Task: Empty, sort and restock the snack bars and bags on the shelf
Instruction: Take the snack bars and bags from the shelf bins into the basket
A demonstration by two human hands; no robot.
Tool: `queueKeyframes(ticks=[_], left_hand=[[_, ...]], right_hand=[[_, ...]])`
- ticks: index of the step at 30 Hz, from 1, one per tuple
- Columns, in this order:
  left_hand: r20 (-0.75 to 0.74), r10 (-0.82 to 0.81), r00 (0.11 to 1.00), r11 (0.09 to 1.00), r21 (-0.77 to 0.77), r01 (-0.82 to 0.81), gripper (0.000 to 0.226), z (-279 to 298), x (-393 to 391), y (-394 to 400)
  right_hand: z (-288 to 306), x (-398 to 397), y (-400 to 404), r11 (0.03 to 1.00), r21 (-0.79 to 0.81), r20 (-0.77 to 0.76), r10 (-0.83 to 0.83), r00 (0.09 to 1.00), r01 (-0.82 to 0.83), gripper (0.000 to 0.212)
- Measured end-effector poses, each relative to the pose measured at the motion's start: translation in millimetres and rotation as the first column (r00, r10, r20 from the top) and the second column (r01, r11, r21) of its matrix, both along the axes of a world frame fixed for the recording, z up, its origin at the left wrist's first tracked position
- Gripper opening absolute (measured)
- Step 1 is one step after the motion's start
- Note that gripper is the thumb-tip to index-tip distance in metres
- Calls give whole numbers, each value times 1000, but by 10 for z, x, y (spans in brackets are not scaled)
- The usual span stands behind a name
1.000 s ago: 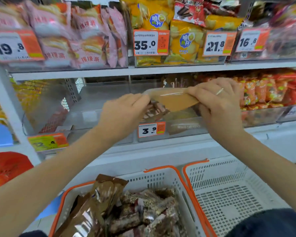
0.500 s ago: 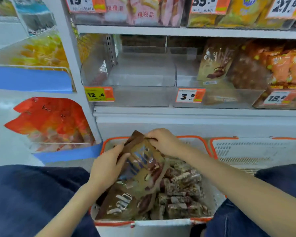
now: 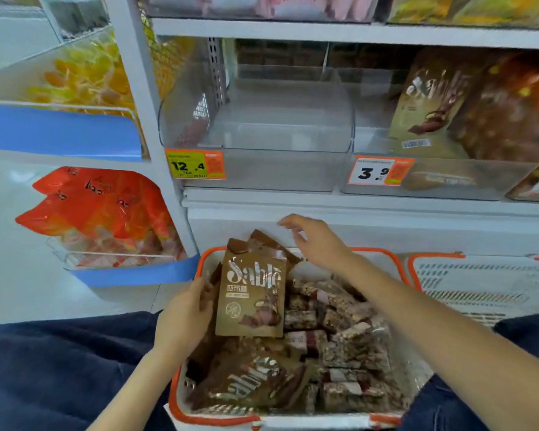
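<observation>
My left hand [image 3: 184, 321] grips a brown Sablé bag [image 3: 251, 295] by its left edge, held upright w/ front facing me, over the near-left part of the basket [image 3: 383, 255]. Bag is a flat tan-brown pouch: big silvery "Sablé" lettering up top, small text line under it, round seal lower left, pic of choc-dipped biscuits at bottom right. More brown bags [image 3: 262, 244] poke up just behind it, darker brown tops showing. Another Sablé bag [image 3: 249, 384] lies flat in the near-left of the basket, crinkled, shiny lettering.

Right hand [image 3: 313, 241] hovers over the far rim of the basket, fingers spread & relaxed, holding nothing.

Right side of the basket is packed w/ snack bars [image 3: 339, 337], clear wrappers, nutty brown w/ pinkish-red labels, stacked in rows.

On the shelf, the clear bin [image 3: 293, 169] behind the 12.4 tag [image 3: 195, 164] has no stock in it. To its right, by the 3.9 tag [image 3: 377, 172], one Sablé bag on shelf [image 3: 427, 101] stands upright in its bin. A second white basket [image 3: 479, 284] sits at right.
</observation>
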State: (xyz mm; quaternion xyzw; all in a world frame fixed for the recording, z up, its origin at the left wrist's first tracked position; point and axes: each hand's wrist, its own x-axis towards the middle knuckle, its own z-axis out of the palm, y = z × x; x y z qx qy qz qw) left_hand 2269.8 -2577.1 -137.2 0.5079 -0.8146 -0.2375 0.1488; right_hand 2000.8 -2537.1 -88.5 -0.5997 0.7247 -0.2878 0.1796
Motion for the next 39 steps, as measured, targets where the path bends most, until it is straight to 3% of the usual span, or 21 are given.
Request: queueKeyframes(ticks=[2, 5, 9, 13, 17, 19, 21, 24, 28, 31, 34, 36, 39], left_hand=[[-43, -53, 998, 997, -50, 51, 14, 143, -192, 11], [-79, -168, 983, 974, -165, 153, 20, 490, -638, -75], [-183, -369, 911, 886, -365, 285, 18, 1179, -1484, -165], [-224, -575, 786, 764, -490, 420, 12, 1702, -2424, -292], [-459, -563, 687, 826, -323, 462, 19, 1964, -3282, -406], [-479, -525, 704, 851, -269, 452, 21, 1996, -3678, -506], [-388, -517, 763, 856, -246, 454, 20, 1992, -4058, -639], [-200, -473, 858, 878, -182, 442, 23, 1941, -4589, -865], [-28, -383, 923, 908, -197, 371, 26, 1848, -5141, -1124], [-19, -363, 932, 923, -147, 357, 42, 1782, -5425, -1158], [-204, -297, 933, 954, -95, 283, 43, 1735, -5587, -1194], [-322, -261, 910, 962, -160, 220, 35, 1666, -5614, -1251], [-391, -325, 861, 935, -270, 231, 19, 1564, -5550, -1269]], right_hand=[[264, -307, 148, 969, -174, -80, -193, 978, 177, 30], [809, -784, 358, 856, -338, -179, -466, 866, 391, 24], [1391, -1413, 643, 743, -442, -173, -621, 765, 503, 25], [1590, -2116, 775, 755, -266, -142, -646, 750, 600, 15], [1650, -2719, 766, 713, 19, -358, -649, 671, 701, 19], [1665, -2855, 743, 701, 235, -494, -510, 704, 673, 29], [1689, -2898, 702, 620, 461, -593, -317, 740, 635, 35], [1725, -2965, 626, 504, 612, -647, -123, 753, 609, 38], [1569, -3208, 590, 393, 740, -540, -134, 831, 545, 37], [1395, -3430, 551, 416, 754, -478, -184, 859, 509, 51], [1326, -3556, 531, 398, 820, -317, -281, 906, 411, 93], [1242, -3643, 527, 396, 829, -290, -298, 909, 394, 124], [1222, -3609, 542, 447, 804, -264, -321, 910, 391, 116]])
